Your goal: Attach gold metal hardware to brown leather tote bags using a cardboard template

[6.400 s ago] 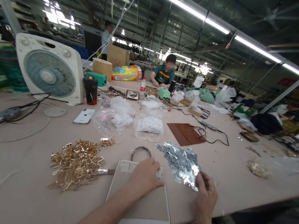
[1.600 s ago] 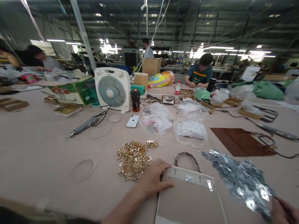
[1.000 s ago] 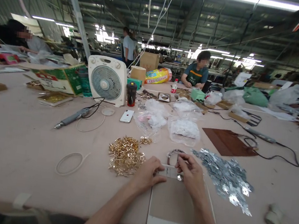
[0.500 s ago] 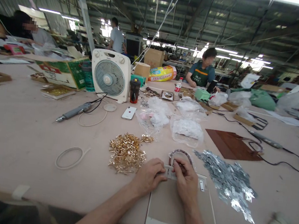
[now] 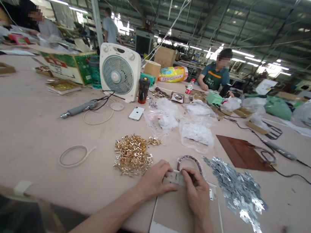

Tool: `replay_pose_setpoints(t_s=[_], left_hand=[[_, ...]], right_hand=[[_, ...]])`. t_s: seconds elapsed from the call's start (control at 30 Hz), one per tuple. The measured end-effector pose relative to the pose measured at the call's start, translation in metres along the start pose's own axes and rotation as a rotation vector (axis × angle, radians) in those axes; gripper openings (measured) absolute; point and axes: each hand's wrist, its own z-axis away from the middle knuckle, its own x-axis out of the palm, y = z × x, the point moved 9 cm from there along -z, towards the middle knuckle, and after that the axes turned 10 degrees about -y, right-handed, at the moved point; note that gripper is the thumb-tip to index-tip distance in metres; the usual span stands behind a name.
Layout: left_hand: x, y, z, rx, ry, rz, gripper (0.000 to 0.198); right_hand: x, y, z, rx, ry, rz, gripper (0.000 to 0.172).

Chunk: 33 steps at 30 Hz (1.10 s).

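Observation:
A beige flat panel with white edges (image 5: 174, 214) lies in front of me, and a dark loop handle wrapped in clear plastic (image 5: 190, 158) stands out past its far edge. My left hand (image 5: 156, 181) grips the panel's far left corner, thumb on top and fingers curled at the edge. Between my hands, a small slotted metal plate (image 5: 174, 177) lies along that edge. My right hand (image 5: 195, 190) is closed in a pinch beside this plate, near the handle's base; its fingertips hide what they hold. Another small metal plate (image 5: 212, 194) rests at the panel's right corner.
Gold-coloured fasteners (image 5: 132, 154) are heaped on the left, silver metal plates (image 5: 237, 188) on the right. Farther off are an electric screwdriver (image 5: 79, 109), a phone (image 5: 136, 113), a box fan (image 5: 118, 72), plastic bags (image 5: 197, 135) and a brown leather piece (image 5: 239, 152). A co-worker (image 5: 217, 73) sits opposite.
My left thumb has stretched out and moved away from the slotted plate, showing more of it. The right hand stays pinched near the handle's base. The camera view has shifted slightly.

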Motion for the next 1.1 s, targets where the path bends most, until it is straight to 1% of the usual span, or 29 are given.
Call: replay_pose_setpoints(t_s=[0.03, 0.13, 0.3, 0.6, 0.77, 0.9, 0.93, 1.0, 1.03, 1.1], left_hand=[[0.000, -0.001, 0.000, -0.003, 0.000, -0.001, 0.056], [0.000, -0.001, 0.000, 0.001, 0.002, -0.001, 0.054], [0.000, 0.000, 0.000, 0.016, -0.006, 0.054, 0.049], [-0.001, 0.004, 0.000, 0.028, 0.001, 0.063, 0.040], [-0.001, 0.003, 0.000, 0.021, -0.006, 0.069, 0.041], [0.000, 0.004, -0.002, 0.022, -0.014, 0.044, 0.040], [0.000, 0.006, -0.003, 0.024, -0.016, 0.033, 0.039], [0.001, 0.009, -0.003, 0.031, -0.013, 0.010, 0.036], [0.001, 0.010, -0.004, 0.035, -0.009, -0.002, 0.035], [0.002, 0.010, -0.005, 0.038, -0.009, -0.023, 0.035]], right_hand=[[0.002, -0.003, 0.000, -0.017, -0.043, 0.013, 0.020], [0.009, -0.012, 0.001, -0.076, -0.163, 0.058, 0.018], [0.022, -0.017, 0.001, -0.131, -0.253, 0.155, 0.014], [0.032, -0.024, -0.002, -0.145, -0.264, 0.375, 0.009], [0.034, -0.023, -0.006, -0.175, -0.244, 0.440, 0.003], [0.036, -0.024, -0.006, -0.189, -0.248, 0.452, 0.003], [0.035, -0.027, -0.004, -0.195, -0.237, 0.441, 0.003], [0.025, -0.037, 0.001, -0.219, -0.169, 0.375, 0.012], [0.015, -0.042, 0.004, -0.233, -0.097, 0.332, 0.016], [-0.017, -0.048, 0.011, -0.254, 0.122, 0.275, 0.021]])
